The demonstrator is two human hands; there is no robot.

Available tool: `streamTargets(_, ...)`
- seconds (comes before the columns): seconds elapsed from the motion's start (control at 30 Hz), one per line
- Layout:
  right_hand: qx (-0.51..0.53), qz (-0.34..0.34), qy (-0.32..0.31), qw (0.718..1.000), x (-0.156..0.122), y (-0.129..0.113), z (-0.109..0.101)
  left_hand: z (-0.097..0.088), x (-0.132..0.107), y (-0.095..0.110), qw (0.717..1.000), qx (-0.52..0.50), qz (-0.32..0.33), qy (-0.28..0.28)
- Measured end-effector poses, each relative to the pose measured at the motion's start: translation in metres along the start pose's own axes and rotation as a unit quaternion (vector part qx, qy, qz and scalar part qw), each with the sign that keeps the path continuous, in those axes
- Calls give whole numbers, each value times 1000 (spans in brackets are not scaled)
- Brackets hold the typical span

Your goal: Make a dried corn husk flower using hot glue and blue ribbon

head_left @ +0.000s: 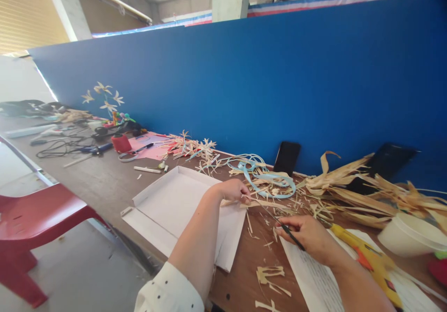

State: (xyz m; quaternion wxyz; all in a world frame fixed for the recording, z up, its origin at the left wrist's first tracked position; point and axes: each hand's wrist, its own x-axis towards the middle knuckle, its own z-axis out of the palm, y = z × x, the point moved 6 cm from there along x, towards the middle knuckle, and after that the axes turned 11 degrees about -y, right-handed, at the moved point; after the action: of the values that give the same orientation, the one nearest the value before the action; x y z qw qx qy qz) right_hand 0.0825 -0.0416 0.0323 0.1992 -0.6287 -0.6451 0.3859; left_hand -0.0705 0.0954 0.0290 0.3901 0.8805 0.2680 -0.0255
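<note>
My left hand (233,191) pinches one end of a thin dried husk strip (260,205) above the brown table (104,181). My right hand (309,237) is closed round the dark handles of small scissors (279,222), whose blades reach up and left to the strip near my left fingers. Under my left forearm lies a flat white cardboard tray (174,205). Husk scraps (270,274) lie on the table in front of me. A printed paper sheet (314,284) lies under my right wrist.
A pile of dried corn husks (366,195) and light blue ribbon (265,177) lie by the blue partition (279,79). A yellow glue gun (366,256), white bowl (412,235), two dark phones (287,157), husk flowers (103,95), red spool (121,143) and red chair (38,219) surround.
</note>
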Motion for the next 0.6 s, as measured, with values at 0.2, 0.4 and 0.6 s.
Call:
streamTargets(0.2,-14,-5,7,1000,-1,-4,-4,-1,-2,3,999,-34,19,2)
streamTargets(0.4,-28,-11,18,999,-1,-3,-6,2,2,-2,996,-88,30,6)
streamTargets(0.6,57,14,9,998,6,13,3,2,-1,0,993,-110,27,9)
